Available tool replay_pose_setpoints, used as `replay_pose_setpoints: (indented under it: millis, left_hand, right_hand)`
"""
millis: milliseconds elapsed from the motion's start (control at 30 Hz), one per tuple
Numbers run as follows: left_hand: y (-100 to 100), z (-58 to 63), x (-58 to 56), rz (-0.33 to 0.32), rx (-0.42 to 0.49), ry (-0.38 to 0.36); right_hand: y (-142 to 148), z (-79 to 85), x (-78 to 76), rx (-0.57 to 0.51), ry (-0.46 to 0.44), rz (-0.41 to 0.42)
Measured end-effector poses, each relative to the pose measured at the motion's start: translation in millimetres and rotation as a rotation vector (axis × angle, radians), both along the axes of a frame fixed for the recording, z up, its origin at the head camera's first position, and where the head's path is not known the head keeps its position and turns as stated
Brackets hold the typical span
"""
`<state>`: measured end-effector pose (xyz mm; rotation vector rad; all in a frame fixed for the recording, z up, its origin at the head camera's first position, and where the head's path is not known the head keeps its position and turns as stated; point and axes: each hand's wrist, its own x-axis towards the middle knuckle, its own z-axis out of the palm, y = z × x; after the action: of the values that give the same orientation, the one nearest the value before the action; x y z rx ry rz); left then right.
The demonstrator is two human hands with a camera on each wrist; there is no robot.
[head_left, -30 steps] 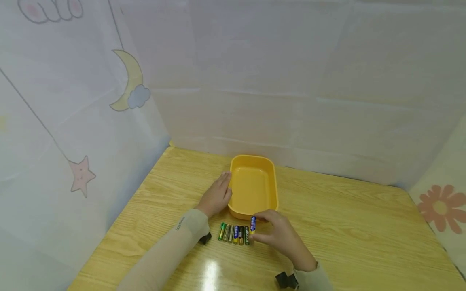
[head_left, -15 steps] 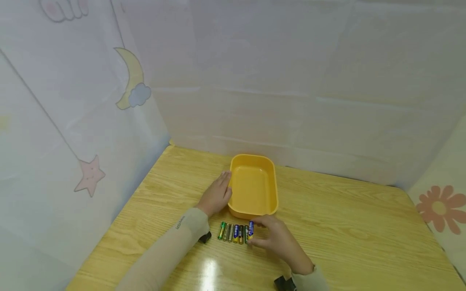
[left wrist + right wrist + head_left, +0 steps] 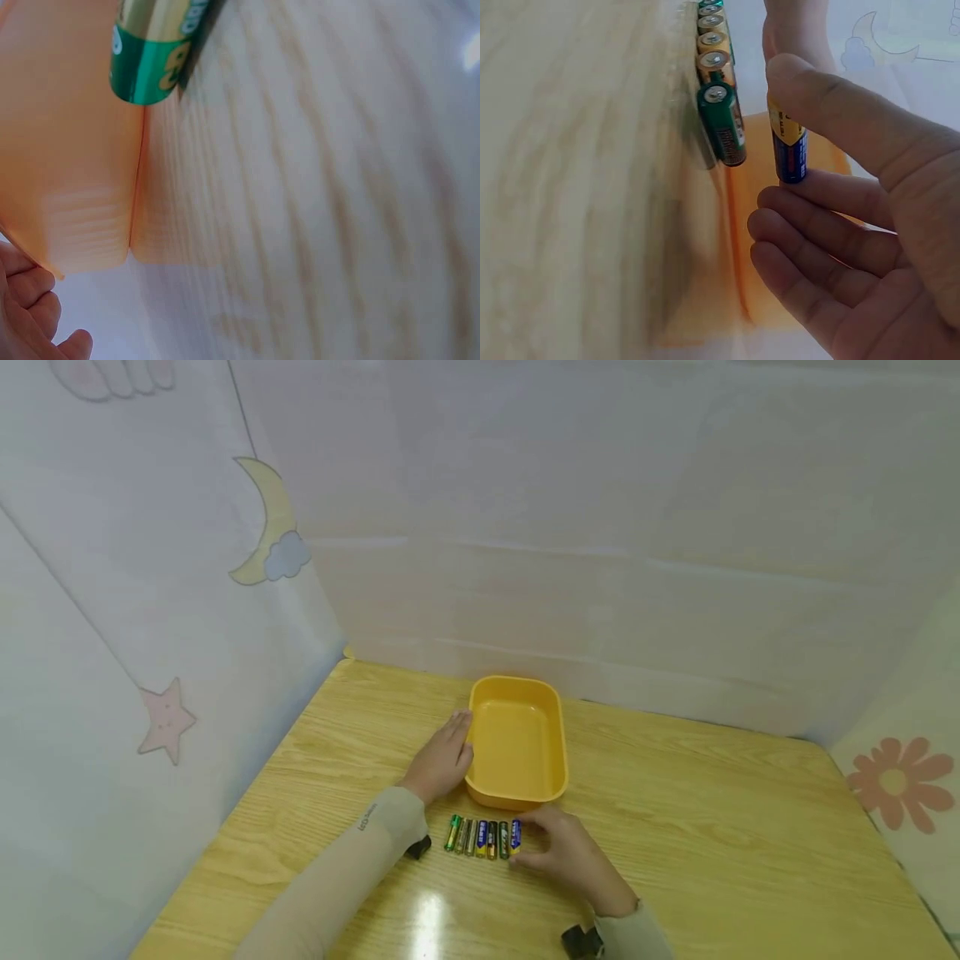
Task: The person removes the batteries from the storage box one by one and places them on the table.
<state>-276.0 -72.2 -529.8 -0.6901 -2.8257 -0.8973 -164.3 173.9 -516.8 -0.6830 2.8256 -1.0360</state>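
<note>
My right hand (image 3: 561, 852) pinches a blue and yellow battery (image 3: 790, 154) end to end between thumb and index finger. In the head view it stands at the right end of a row of several batteries (image 3: 482, 839) lying side by side. The right wrist view shows a gap between it and the nearest one, a green battery (image 3: 724, 124). My left hand (image 3: 441, 760) rests against the left wall of a yellow plastic box (image 3: 517, 800), fingers extended along it. Several of its fingers (image 3: 30, 289) show at the lower left of the left wrist view.
The box stands behind the row on a wood-grain table (image 3: 697, 827). White sheets with printed drawings (image 3: 165, 718) hang at the back and sides. A black wrist device (image 3: 581, 941) sits by the right sleeve.
My right hand has brought the blue and yellow battery down and slightly left, to the right end of the row. My left hand stays at the box.
</note>
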Motion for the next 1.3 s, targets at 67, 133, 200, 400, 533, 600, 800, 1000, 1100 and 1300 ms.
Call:
replay_pose_setpoints:
  millis: [67,133,200,400,533,600,800,1000,1100,1300]
  left_hand:
    - [0,0.3,-0.3,0.0,-0.008,-0.001]
    - [-1,0.2,-0.5,-0.003,-0.011,-0.003]
    - [0,0.1,-0.6,-0.006,-0.011,-0.005]
    - [1,-0.6,-0.4,-0.001,-0.017,0.002]
    - [2,-1.4,1.2,0.005,0.001,-0.004]
    - [3,-1.8,2.3,0.011,0.015,-0.018]
    - [6,-1.5,2.7,0.023,0.043,-0.024]
    - [6,-2.8,1.6,0.024,0.048,-0.017]
    - [5,-3.1,2.1,0.025,0.055,-0.024]
    - [4,-4.3,1.2,0.03,0.053,-0.027]
  right_hand:
    - [0,-3.2,-1.2,-0.001,-0.018,0.0]
    - [1,-6.4,-2.4,-0.003,-0.027,0.002]
    - [2,-8.8,-3.3,-0.011,-0.031,0.008]
    - [4,-12.9,-4.9,-0.027,-0.031,-0.001]
    - [4,-13.9,-5.2,-0.022,-0.047,-0.014]
    - [4,-13.9,-5.2,-0.024,-0.052,-0.011]
    - [4,-13.4,-5.4,-0.027,-0.039,0.003]
    - [5,-16.2,-4.6,-0.04,-0.039,-0.009]
    - [4,-16.9,-4.4,-0.053,-0.046,-0.015]
    - [2,-20.7,-4.9,-0.048,-0.029,-0.028]
